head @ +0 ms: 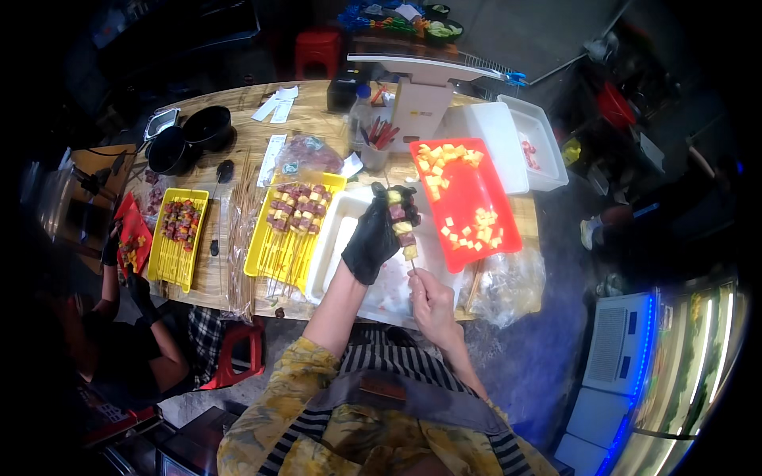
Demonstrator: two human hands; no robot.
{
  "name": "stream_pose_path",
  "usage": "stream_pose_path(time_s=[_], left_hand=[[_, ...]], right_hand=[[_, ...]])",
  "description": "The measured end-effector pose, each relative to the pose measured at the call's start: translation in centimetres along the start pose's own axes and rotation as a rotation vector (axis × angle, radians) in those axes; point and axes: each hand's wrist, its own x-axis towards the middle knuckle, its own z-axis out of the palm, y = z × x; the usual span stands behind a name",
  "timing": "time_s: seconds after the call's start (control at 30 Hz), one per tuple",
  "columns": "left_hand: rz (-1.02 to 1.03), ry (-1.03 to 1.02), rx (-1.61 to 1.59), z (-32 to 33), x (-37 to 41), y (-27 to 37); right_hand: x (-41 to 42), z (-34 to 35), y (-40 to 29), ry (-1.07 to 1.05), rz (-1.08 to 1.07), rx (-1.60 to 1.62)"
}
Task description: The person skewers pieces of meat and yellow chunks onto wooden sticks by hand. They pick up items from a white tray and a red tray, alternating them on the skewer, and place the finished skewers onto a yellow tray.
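Observation:
My left hand (370,241), in a black glove, curls around the upper part of a skewer of meat and pale yellow cubes (405,232). My bare right hand (431,300) pinches the bamboo stick just below the lowest cube. Both hands are over a white plastic tub (326,262) that contains pale scraps. To the right, a red plastic tray (461,193) carries yellow-orange cubes (482,232) in two groups. Left of the tub, several loaded skewers (297,208) lie on a yellow ribbed tray (257,253). The glove hides part of the held skewer.
Bare bamboo sticks (239,238) and bagged meat (303,156) lie near the yellow tray. A cup of red-handled tools (375,156) stands behind the tub. At left, a co-worker's gloved hands (140,291) are near another yellow tray (156,262). Black bowls (208,128) sit farther back.

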Motion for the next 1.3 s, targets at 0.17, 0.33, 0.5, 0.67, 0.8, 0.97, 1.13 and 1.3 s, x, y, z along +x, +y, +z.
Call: stream_pose_path(time_s=[0.17,0.33,0.5,0.67,0.8,0.97,1.13,1.3], left_hand=[[0.127,0.005,0.125,-0.3,1.1,-0.9],[0.151,0.26,0.853,-6.5,-0.4,-0.7],[0.158,0.009,1.83,-9.9,-2.7,-4.5],[0.223,-0.338,1.947,-11.5,-2.6,-10.2],[0.164,-0.409,2.03,-11.3,-1.5,-11.5],[-0.235,0.144,1.187,-10.6,-0.6,-7.7],[-0.118,0.182,0.219,-4.8,-3.4,-1.7],[0.042,0.145,0.354,-2.1,-5.4,0.8]], right_hand=[[-0.7,-0.8,1.6,-0.029,0.051,-0.025],[-3.3,-5.5,0.1,0.056,0.022,-0.181],[-6.9,-8.6,0.9,0.085,0.098,-0.269],[-8.1,-8.8,0.9,0.054,0.147,-0.243],[-8.1,-8.8,0.5,0.019,0.186,-0.219],[-8.7,-8.9,0.3,-0.033,0.16,-0.212],[-8.6,-8.7,-0.9,-0.185,0.125,-0.16],[-7.3,-8.2,-1.4,-0.248,-0.035,-0.146]])
